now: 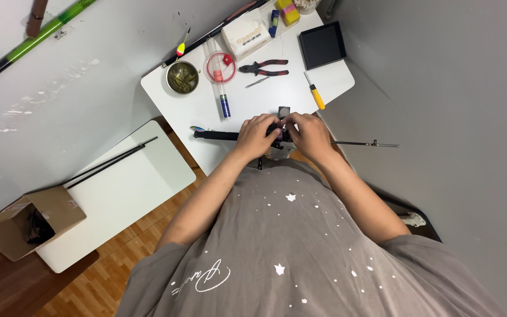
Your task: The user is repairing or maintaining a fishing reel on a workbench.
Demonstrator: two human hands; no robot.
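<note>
Two bare hands meet at the near edge of a small white table (277, 94), seen from above by a camera on the person's head. The left hand (257, 136) and the right hand (307, 135) sit side by side, fingers curled inward and touching, both closed around a small dark fishing reel (279, 134) mounted on a thin black rod (218, 135). The rod lies across the table edge from left to right, its handle sticking out past the left hand and its slim tip section (362, 143) reaching out past the right hand over the grey floor. How tightly each hand grips cannot be made out, since the fingers hide most of the reel.

Just beyond the hands rests a small square dark part (284, 111). Farther back on the table lie red-handled pliers (264, 67), a yellow-handled screwdriver (314, 93), a round clear container with a red piece inside (220, 66), a metal bowl (182, 77) and a shallow black tray (322, 45). To the left stands a second white table (124, 194) with two thin black rods (111, 163) and an open cardboard box (30, 223).
</note>
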